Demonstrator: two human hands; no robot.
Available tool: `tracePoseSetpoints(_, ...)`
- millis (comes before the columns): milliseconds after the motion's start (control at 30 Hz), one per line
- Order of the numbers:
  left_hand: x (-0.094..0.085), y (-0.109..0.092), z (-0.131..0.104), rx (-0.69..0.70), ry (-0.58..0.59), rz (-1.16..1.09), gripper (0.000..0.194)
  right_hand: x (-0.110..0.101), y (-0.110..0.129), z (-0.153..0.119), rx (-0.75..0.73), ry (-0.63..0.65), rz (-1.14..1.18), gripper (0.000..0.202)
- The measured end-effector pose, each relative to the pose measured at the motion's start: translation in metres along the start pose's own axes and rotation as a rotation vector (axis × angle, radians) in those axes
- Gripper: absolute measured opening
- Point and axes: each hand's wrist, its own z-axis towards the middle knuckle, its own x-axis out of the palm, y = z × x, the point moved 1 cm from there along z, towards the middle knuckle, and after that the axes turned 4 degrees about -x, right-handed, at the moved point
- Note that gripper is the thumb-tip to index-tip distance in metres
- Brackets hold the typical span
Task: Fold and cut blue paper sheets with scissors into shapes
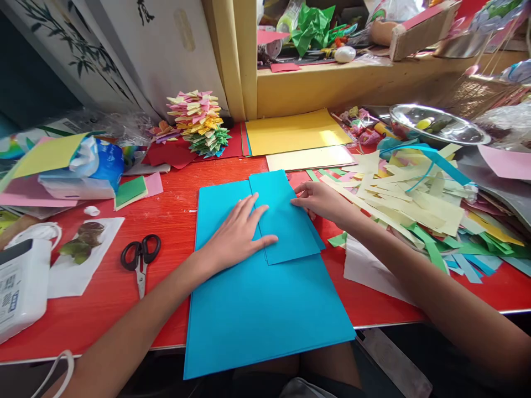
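A stack of large blue paper sheets (265, 320) lies on the red table and sticks out over its front edge. On top of it rests a smaller blue paper piece (286, 221), with another blue layer peeking out at its lower right. My left hand (238, 235) is open, palm down, fingers spread across the left edge of the smaller piece. At that piece's right edge, my right hand (313, 200) has its fingers bent in and pinched on the paper; some fingertips are hidden. Black-handled scissors (141, 257) lie with blades together, left of the stack.
Cut paper strips (415, 193) heap up on the right, before a metal bowl (440, 124). Yellow sheets (296, 132) lie at the back beside a folded-paper model (199, 124). At left are a tissue pack (102, 166) and a white device (22, 287).
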Motion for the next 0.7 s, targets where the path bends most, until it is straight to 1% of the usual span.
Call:
tracePoseSetpoints(67,-0.002,-0.001,0.001,-0.128,-0.058,-0.112,0.073,0.001,0.000,-0.001,-0.002,-0.065,-0.101,0.033)
tracePoseSetpoints(100,-0.003,-0.002,0.001,-0.166,-0.070,-0.179,0.070,0.001,0.001,-0.002,-0.012,-0.111,-0.174,0.036)
tracePoseSetpoints(167,-0.007,-0.004,0.002,-0.164,-0.059,-0.323,0.065,0.000,0.002,-0.003,-0.039,-0.168,-0.298,0.037)
tracePoseSetpoints(200,-0.008,-0.006,0.002,-0.141,-0.051,-0.393,0.062,0.000,0.002,-0.003,-0.040,-0.156,-0.309,0.036)
tracePoseSetpoints(233,-0.010,-0.007,0.002,-0.116,-0.042,-0.464,0.060,-0.001,0.002,-0.003,-0.029,-0.120,-0.273,0.035)
tracePoseSetpoints(300,-0.012,-0.008,0.002,-0.086,-0.018,-0.622,0.059,-0.002,0.000,-0.002,0.014,-0.033,-0.113,0.035)
tracePoseSetpoints(400,-0.014,-0.008,0.004,-0.097,-0.003,-0.886,0.056,-0.003,-0.005,0.001,0.042,0.037,0.131,0.035)
tracePoseSetpoints(467,-0.015,-0.006,0.004,-0.126,-0.027,-1.042,0.053,-0.002,-0.009,0.003,0.043,0.046,0.237,0.030)
tracePoseSetpoints(567,-0.016,-0.002,0.005,-0.171,-0.060,-1.210,0.049,-0.001,-0.012,0.006,0.057,0.029,0.323,0.024)
tracePoseSetpoints(700,-0.015,0.002,0.007,-0.196,-0.075,-1.363,0.053,-0.001,-0.009,0.005,0.076,-0.002,0.417,0.018)
